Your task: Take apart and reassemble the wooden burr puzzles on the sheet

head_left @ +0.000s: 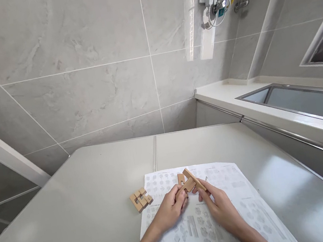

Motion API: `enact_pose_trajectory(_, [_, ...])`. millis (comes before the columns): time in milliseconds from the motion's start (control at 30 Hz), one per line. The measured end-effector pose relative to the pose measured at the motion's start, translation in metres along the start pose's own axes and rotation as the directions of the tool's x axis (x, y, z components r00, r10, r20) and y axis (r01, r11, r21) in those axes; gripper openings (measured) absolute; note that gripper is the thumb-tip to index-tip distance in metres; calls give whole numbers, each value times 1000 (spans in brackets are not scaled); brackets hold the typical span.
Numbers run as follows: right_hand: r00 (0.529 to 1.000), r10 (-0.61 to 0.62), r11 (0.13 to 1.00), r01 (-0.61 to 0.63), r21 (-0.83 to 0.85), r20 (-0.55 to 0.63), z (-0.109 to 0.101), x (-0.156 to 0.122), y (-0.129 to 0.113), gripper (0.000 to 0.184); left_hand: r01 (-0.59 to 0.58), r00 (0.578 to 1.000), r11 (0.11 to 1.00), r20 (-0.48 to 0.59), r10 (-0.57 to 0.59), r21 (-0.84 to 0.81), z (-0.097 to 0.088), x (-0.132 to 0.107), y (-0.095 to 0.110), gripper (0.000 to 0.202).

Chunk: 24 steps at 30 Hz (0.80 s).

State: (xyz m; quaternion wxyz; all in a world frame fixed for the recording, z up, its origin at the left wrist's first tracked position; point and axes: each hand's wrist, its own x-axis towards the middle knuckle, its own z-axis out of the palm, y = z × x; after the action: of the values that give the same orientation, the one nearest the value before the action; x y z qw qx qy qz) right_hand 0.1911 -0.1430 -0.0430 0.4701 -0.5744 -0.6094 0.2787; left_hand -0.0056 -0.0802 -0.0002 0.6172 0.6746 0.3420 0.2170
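From my feed, the puzzle [189, 181], a few wooden bars crossed together, sits between both hands, held just above the sheet [240, 190] at the near middle of the bench [84, 198]. My left hand [170, 210] grips its lower left bar, fingers [181, 200] curled around the wood. My right hand [220, 206] pinches the slanted bar from the right, fingers [202, 191] closed on its lower end. The two hands nearly touch under the puzzle. Both forearms come in from the bottom edge and angle toward each other, wrists low over the paper and palms turned inward. More blocks [141, 199] lie in a loose cluster on the bench, at the sheet's left edge, just beside the left hand.
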Motion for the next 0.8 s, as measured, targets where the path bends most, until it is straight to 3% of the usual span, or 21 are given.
enact_pose_trajectory(467, [989,-146,975,141,-173,-17,2,-6,11,50,3,1000,1000,-10,-3,6,-1,0,-4,48])
enact_pose_trajectory(800, [974,-222,937,223,-268,37,-1,-5,10,53,-7,1000,1000,-7,7,30,-1,1,-5,43])
